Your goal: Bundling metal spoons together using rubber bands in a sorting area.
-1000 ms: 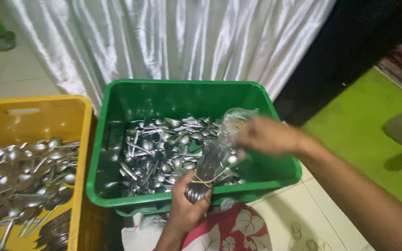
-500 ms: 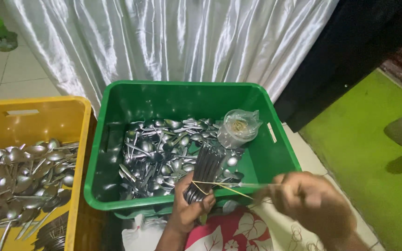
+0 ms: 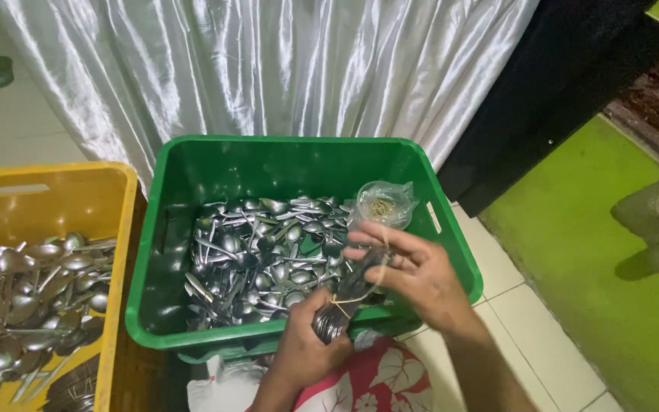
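Since half a second ago, the right hand (image 3: 413, 275) has risen from the lower right edge back over the bundle of spoons (image 3: 348, 294), fingers curled around its upper end. At lower centre the left hand (image 3: 310, 347) grips the bundle's bowl end, a rubber band (image 3: 339, 301) stretched across. Its long axis tilts up-right over the green crate (image 3: 192, 198), beside the yellow crate (image 3: 108, 229).

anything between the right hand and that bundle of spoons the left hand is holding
Nothing visible. The right hand is already on the upper end of the spoon bundle, while the left hand grips its lower end where a rubber band wraps it.
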